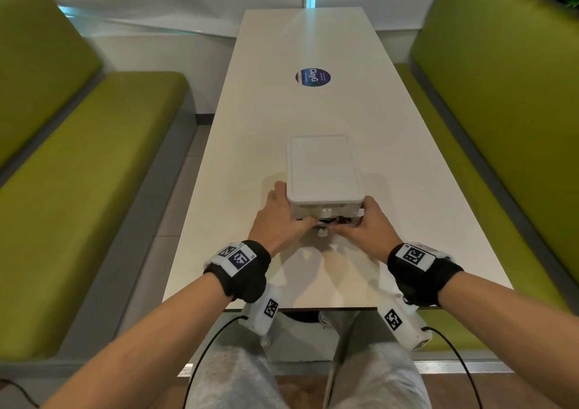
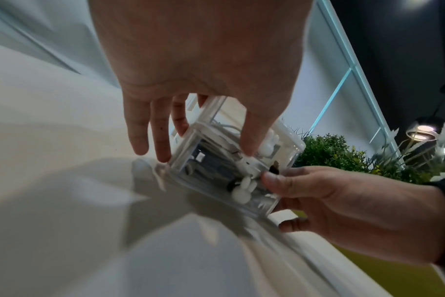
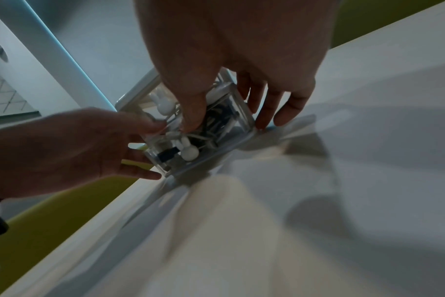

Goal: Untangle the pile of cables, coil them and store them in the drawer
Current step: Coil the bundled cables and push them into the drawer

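A small white drawer unit (image 1: 324,170) stands near the front of the white table (image 1: 266,126). Its clear lower drawer (image 2: 216,170) sits slightly pulled out, with dark and white cables (image 3: 216,118) packed inside, seen through the clear front. My left hand (image 1: 293,205) clasps the unit's left front corner, fingers along the side and thumb on the drawer front. On the other corner my right hand (image 1: 363,217) holds the same way, thumb beside the white knob (image 3: 189,153). No loose cables show on the tabletop.
Green padded benches (image 1: 78,189) (image 1: 501,126) run along both sides of the table. A round blue sticker (image 1: 313,77) lies further back on the tabletop. Green plants (image 2: 330,152) stand beyond the right bench. The table's near edge is just under my wrists.
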The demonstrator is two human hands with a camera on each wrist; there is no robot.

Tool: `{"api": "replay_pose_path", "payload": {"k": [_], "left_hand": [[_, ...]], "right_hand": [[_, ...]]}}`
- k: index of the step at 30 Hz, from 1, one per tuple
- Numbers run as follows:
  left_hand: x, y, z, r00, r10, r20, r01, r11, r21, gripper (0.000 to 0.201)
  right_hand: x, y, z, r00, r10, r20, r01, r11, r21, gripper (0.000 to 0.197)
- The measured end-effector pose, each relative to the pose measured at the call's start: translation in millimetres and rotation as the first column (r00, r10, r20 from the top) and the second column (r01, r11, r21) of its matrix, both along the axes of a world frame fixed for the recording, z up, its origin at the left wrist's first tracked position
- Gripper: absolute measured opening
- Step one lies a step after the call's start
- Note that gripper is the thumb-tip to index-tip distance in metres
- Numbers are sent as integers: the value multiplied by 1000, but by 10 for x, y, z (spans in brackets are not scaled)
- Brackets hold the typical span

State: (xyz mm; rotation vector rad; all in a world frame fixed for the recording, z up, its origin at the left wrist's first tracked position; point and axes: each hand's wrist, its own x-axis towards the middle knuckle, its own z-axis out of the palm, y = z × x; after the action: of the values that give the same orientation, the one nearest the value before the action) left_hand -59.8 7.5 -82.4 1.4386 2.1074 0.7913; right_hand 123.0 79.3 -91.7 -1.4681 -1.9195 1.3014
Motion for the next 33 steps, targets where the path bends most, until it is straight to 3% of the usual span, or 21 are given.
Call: {"api": "replay_pose_path", "payload": {"k": [6, 12, 20, 33], "left_hand": [[21, 5, 12, 998, 28, 52, -28, 1000, -9, 65], [77, 3, 49, 992, 69, 104, -63, 996, -60, 59], [119, -9, 93, 986, 103, 128, -95, 993, -70, 51], [131, -19, 76, 977, 103, 184, -89, 993, -81, 51]], "right_hand": [[133, 19, 94, 997, 82, -7, -82, 995, -51, 53], [-55, 35, 27, 995, -64, -77, 53, 988, -144, 55], [-184, -5, -35, 967, -236, -92, 226, 968, -106, 48], [60, -81, 62, 983, -71, -169, 45, 987, -157, 44]]}}
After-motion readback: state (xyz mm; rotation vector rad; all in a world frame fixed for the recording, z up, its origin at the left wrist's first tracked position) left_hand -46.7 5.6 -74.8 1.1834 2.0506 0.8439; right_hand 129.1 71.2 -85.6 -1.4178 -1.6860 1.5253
